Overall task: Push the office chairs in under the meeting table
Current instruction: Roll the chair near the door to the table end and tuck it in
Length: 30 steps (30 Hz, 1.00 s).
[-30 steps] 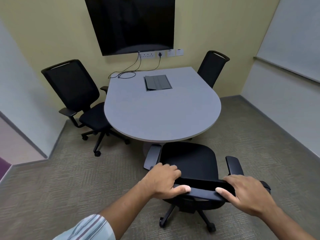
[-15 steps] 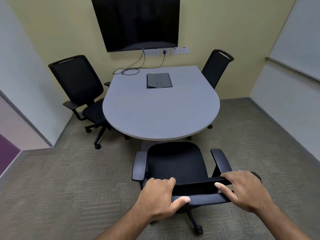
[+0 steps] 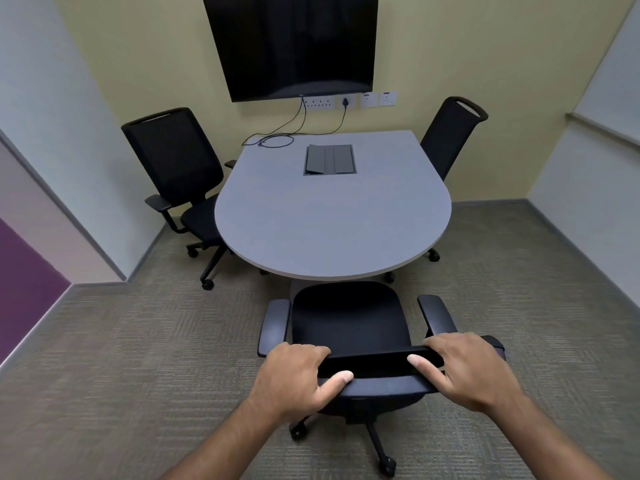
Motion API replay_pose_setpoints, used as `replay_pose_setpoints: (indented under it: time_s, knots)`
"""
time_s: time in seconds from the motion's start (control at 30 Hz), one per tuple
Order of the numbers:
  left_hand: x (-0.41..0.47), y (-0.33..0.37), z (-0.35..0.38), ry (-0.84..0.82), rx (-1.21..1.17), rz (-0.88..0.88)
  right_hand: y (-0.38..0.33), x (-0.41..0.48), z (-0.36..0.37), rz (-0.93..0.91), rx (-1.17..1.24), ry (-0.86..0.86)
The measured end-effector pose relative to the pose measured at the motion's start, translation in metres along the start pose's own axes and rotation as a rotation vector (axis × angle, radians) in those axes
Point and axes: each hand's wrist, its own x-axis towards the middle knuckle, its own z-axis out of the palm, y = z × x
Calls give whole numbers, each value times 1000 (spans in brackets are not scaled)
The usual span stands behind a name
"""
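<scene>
- Three black chairs are standing around the grey counter (image 3: 329,230) on a carpeted floor (image 3: 121,358).
- Nearest to the camera, the near chair (image 3: 349,320) is facing the counter's rounded end, its seat front sitting right at the counter edge while its armrests are lying clear of it.
- Gripping the top bar of this chair's backrest, the left hand (image 3: 298,379) is wrapping its fingers over the bar with the thumb pressing along the near side.
- At the bar's other end, the right hand (image 3: 467,368) is curling around it the same way, thumb pointing inward.
- Over on the left, the left chair (image 3: 176,174) is standing angled, with its seat only partly under the counter.
- Across on the right, the right chair (image 3: 450,140) is sitting close in against the counter, only its backrest and a caster showing.
- Above the far end, a dark screen (image 3: 294,43) is hanging on the wall, with cables (image 3: 277,138) trailing onto the counter beside a closed grey hatch (image 3: 330,159).
</scene>
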Motion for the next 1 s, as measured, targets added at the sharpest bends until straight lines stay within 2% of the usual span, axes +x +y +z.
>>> replay_pose_setpoints:
  time_s: [0.47, 1.0]
  knots:
    - [43, -37, -2, -17, -2, -43, -5, 57, 2, -4, -33, -20]
    - [87, -91, 1, -35, 23, 17, -10, 111, 22, 20, -19, 0]
